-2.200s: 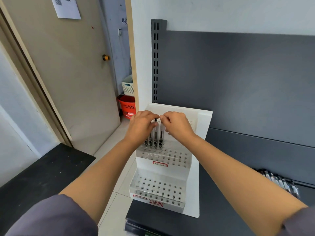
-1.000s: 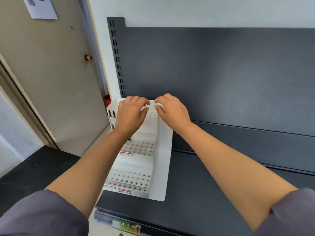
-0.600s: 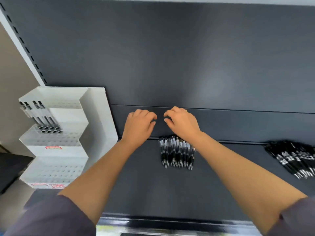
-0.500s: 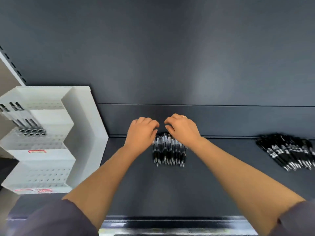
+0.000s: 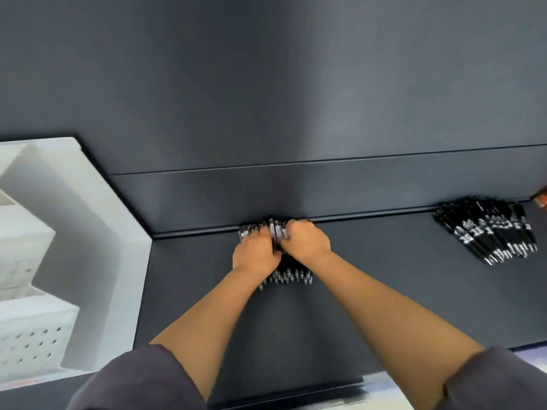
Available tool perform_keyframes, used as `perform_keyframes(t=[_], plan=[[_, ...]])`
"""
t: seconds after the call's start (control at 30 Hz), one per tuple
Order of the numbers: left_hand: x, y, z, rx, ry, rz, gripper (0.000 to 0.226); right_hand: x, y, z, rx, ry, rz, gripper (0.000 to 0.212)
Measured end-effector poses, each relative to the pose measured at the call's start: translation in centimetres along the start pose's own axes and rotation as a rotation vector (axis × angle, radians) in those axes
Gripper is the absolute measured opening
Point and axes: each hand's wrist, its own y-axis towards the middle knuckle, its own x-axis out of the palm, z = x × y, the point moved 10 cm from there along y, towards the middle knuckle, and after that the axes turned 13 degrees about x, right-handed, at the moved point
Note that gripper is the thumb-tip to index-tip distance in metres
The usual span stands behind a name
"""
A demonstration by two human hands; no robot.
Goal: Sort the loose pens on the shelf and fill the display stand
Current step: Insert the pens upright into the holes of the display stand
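Fingers (image 5: 296, 229) of our left hand (image 5: 256, 255) and right hand (image 5: 307, 244) curl into the pen bundle (image 5: 291, 276) at the shelf (image 5: 384, 291) back, seemingly gripping. We're gathering; next, carry them to the display stand (image 5: 88, 232).

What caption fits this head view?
Left hand and right hand grip a pen pile on the shelf; second pile right, display stand left.

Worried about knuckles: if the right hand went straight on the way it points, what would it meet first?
The right hand grips the pen pile, so that comes first; just beyond, probably the shelf's back panel.
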Motion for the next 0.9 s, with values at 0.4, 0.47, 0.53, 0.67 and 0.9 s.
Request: perform_keyframes(t=[0.4,0.47,0.53,0.67,0.9], plan=[[-1.7,1.1,-1.5,-0.030,-0.460,0.119,0.041,-0.6,1.1,0.5,0.164,0.379,-0.123,0.011],[-2.6,0.8,-1.4,-0.065,-0.684,0.189,0.041,-2.1,0.7,0.3,0.095,0.563,-0.146,0.014],[-3.4,0.4,-1.3,-0.118,-0.889,0.249,0.037,-3.4,0.1,0.0,0.043,0.674,-0.172,0.020],[-6.7,-0.9,0.1,-0.065,-0.977,0.405,0.014,-6.4,-1.9,-0.6,-0.074,0.750,-0.119,0.009],[-11.7,-5.8,2.0,0.059,-0.793,0.628,0.021,-10.3,-6.5,-3.2,-0.302,0.636,0.062,0.019]])
